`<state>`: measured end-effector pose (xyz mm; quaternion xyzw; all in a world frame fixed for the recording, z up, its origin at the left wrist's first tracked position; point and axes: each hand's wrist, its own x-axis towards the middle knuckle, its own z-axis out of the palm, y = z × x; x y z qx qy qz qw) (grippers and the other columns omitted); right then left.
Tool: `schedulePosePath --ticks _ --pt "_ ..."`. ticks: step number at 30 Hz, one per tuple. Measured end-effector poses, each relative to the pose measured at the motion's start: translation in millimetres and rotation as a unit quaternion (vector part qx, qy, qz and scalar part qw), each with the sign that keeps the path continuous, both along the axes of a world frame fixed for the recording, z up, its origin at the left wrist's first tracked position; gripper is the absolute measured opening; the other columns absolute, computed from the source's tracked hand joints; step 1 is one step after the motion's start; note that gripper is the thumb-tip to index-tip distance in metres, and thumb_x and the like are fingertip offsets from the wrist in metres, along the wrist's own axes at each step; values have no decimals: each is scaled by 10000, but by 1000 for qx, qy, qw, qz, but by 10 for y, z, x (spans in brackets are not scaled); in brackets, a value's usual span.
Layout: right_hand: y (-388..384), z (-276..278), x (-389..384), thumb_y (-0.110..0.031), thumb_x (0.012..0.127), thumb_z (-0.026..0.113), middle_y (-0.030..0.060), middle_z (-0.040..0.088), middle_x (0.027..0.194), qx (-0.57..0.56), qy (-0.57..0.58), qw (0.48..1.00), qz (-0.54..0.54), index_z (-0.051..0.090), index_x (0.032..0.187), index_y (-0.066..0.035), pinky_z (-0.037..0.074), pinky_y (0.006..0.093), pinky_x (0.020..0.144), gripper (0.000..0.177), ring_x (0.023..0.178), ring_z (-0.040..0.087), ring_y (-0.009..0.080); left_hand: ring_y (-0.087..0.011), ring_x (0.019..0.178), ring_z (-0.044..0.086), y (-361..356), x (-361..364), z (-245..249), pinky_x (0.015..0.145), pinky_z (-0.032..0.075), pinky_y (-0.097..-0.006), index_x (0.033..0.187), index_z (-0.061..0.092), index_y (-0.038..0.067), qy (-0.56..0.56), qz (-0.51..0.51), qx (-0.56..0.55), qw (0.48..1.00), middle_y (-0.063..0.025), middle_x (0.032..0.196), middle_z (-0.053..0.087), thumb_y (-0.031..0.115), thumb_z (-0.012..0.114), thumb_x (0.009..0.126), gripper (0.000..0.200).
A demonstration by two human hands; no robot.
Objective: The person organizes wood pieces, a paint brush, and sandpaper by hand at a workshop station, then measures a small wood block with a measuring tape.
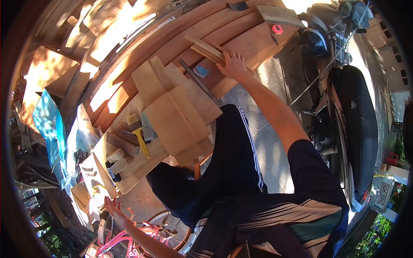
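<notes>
My right hand [235, 66] is at the far side of the work, laid across a small bundle of thin wooden strips [207, 50], with the thumb on one side and the fingers on the other. Beneath the strips are thick reddish-brown planks [241, 47]. My left hand [115, 210] hangs low on the left, fingers stretched out and holding nothing, close to a pale board and above a pink bicycle [124, 241]. Between my hands lies a flat square wooden panel [175, 120] on other boards. A yellow-handled paintbrush [140, 139] rests left of it.
A dark metal bar [198, 81] and a blue patterned item [201, 71] lie near the panel. A pink tape measure [277, 29] sits on the planks. A parked motorbike [352, 129] stands at right. Blue plastic sheeting [50, 124] hangs at left.
</notes>
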<state>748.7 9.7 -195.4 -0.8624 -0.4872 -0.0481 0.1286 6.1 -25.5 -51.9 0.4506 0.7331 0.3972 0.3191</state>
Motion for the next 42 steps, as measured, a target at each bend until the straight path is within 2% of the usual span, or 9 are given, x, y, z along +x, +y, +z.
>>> schedulePosePath --ticks 1,4,9,15,27,30,33,39,42 --pt "-9 63 -53 -472 915 599 194 535 1353 108 -33 992 55 511 1359 -89 416 487 1019 593 1249 520 380 -251 1184 571 9 -14 -15 1008 410 -405 1417 493 113 10 -1 -7 1000 -72 1400 525 461 565 976 566" --pt "-4 251 -378 -435 911 614 176 661 1118 79 183 973 119 601 1154 -76 490 461 913 434 1052 638 363 -244 1204 554 106 -235 -172 1007 405 -405 1414 499 123 37 -10 -56 998 -67 1392 530 484 566 971 575" --pt "-204 51 -768 -391 883 671 149 686 752 -70 234 966 90 630 904 -79 531 474 718 315 768 674 369 -245 1314 450 441 -519 -487 1066 331 -433 1483 419 154 -47 36 -118 991 -68 1478 464 592 557 938 713" --pt "-64 189 -772 -271 886 652 125 668 889 92 270 939 192 649 1008 -98 544 453 750 211 867 674 330 -250 1344 439 708 -102 -156 1113 324 -422 1475 442 133 -19 62 -1 998 -83 1489 458 565 511 973 666" --pt "1718 -222 -690 -218 904 605 139 629 1217 -129 106 862 479 616 1280 -115 500 417 887 390 1116 611 360 -253 1298 502 318 876 616 1079 381 -416 1400 511 60 99 -49 54 992 -116 1413 514 378 479 1027 491" --pt "1810 -74 -769 -328 896 643 110 579 1382 -230 159 833 477 547 1395 -197 373 592 1025 525 1263 535 331 -255 1296 507 189 888 641 1071 391 -422 1402 511 60 93 -44 36 994 -115 1408 516 366 476 1032 481" --pt "1795 131 -836 -362 891 655 100 553 1424 -254 226 798 497 503 1434 -199 372 564 1047 587 1284 526 304 -254 1293 513 109 778 576 1067 397 -429 1403 512 58 91 -37 15 995 -115 1398 520 363 477 1033 480" --pt "1791 -31 -820 -286 885 659 120 643 1298 -216 397 785 424 611 1315 -138 484 438 966 457 1172 617 299 -230 1256 533 105 918 539 1052 417 -393 1381 522 29 63 -30 17 997 -111 1355 537 334 496 1030 465" --pt "1693 41 -770 -225 874 651 130 680 1204 -126 226 823 505 659 1199 -99 527 397 884 349 1060 656 329 -222 1241 538 78 969 533 1051 418 -390 1372 528 26 54 -33 28 998 -116 1341 544 334 503 1027 464"
